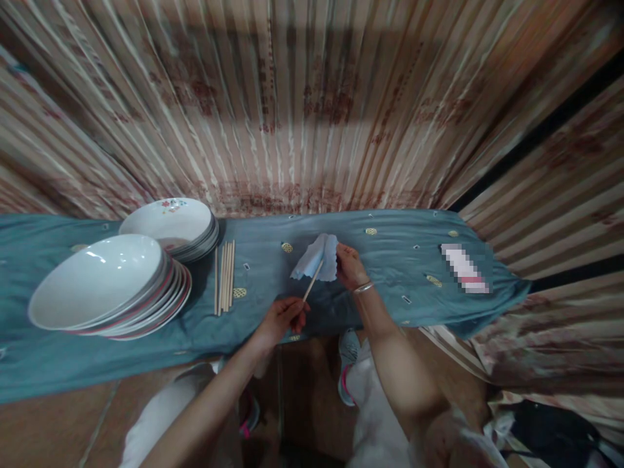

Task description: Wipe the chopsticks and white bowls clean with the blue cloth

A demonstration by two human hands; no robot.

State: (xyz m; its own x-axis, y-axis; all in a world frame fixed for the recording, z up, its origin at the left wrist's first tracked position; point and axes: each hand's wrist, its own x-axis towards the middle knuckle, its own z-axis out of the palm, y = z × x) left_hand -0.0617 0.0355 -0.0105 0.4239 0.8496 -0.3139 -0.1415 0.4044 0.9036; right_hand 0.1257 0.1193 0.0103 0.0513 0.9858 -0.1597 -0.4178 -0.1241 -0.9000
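Observation:
My left hand is closed around the near end of a wooden chopstick, which slants up and to the right. The chopstick's far end lies against a light blue cloth with a wavy edge. At the cloth's right side, my right hand pinches it, with a bracelet on the wrist. Whether the cloth wraps right around the chopstick I cannot tell. Left of my hands, several more chopsticks lie side by side on the blue-green tablecloth.
A tilted stack of large white bowls stands at the left. Behind it is a second stack of white dishes with a floral print. A pixelated pinkish item lies at the right. Striped curtains hang behind the table.

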